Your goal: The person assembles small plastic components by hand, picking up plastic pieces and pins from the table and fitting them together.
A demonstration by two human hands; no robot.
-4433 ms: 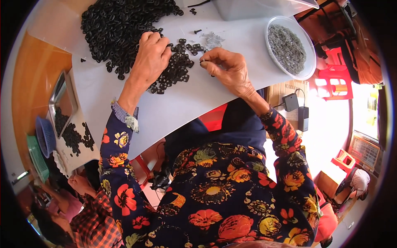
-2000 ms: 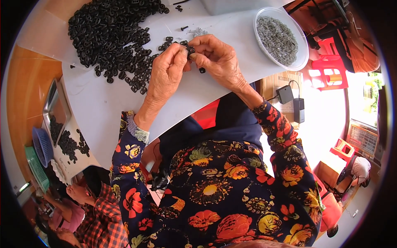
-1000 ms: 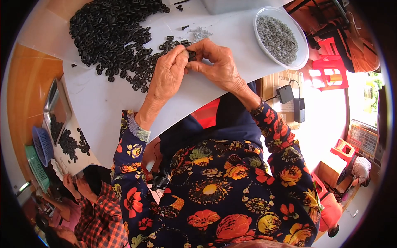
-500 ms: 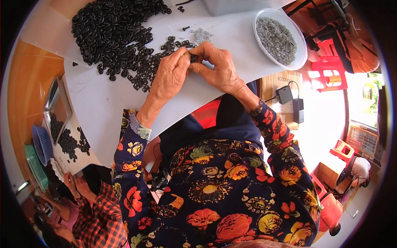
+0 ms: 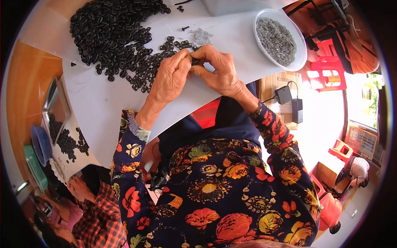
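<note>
My left hand (image 5: 171, 76) and my right hand (image 5: 218, 70) meet above the white table, fingertips together. Between them is a small black plastic part (image 5: 195, 61), mostly hidden by the fingers. My right thumb and forefinger pinch it, and the curled left fingers press against its other side. Just past my hands lie a few small clear plastic pieces (image 5: 202, 37) and one black pin-like piece (image 5: 185, 28). To the left spreads a big heap of black plastic parts with holes (image 5: 109, 33), and loose ones reach close to my left hand.
A round clear tub (image 5: 304, 53) of small greyish pieces stands at the right of the white table (image 5: 99, 107). Farther left are a metal tray (image 5: 62, 103), a blue basket (image 5: 41, 142) and a green basket (image 5: 35, 167). A person in a checked shirt (image 5: 101, 217) sits at lower left.
Both hands have dropped slightly toward me, still joined at the fingertips. More of the black part shows between them. The neighbour's hands have drawn closer together.
</note>
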